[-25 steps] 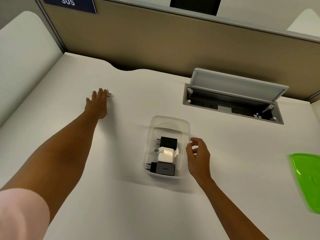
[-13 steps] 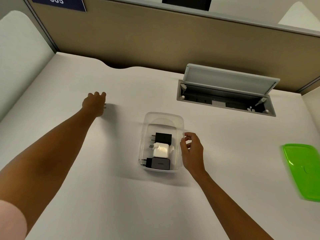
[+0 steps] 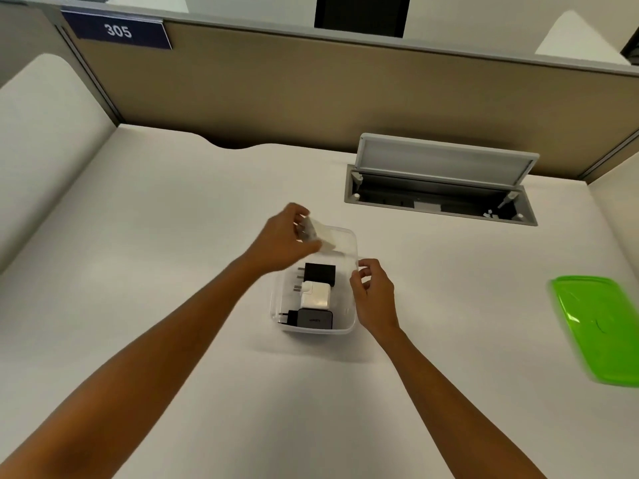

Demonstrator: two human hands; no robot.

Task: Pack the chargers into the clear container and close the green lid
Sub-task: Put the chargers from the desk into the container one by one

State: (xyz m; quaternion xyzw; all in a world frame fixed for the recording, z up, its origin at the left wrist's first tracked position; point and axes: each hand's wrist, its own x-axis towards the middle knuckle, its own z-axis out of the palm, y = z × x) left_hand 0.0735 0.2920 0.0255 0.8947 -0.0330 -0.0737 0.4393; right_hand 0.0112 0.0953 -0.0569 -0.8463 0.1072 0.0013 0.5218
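Mid-frame, the left hand pinches a white charger over the container, right hand loosely curled at its rim; next, I'd say, drop it in, then fetch the lid from far right.

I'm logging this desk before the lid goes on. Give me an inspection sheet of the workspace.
Surface: white desk, mostly bare.
Job's things: clear container holds three chargers; green lid lies apart at right.
Clutter: nothing seen.
Grippers: left hand holds a white charger over the container's far end; right hand at its right rim.
Cables: nothing seen.
Surroundings: open cable hatch, beige partition, sign 305.
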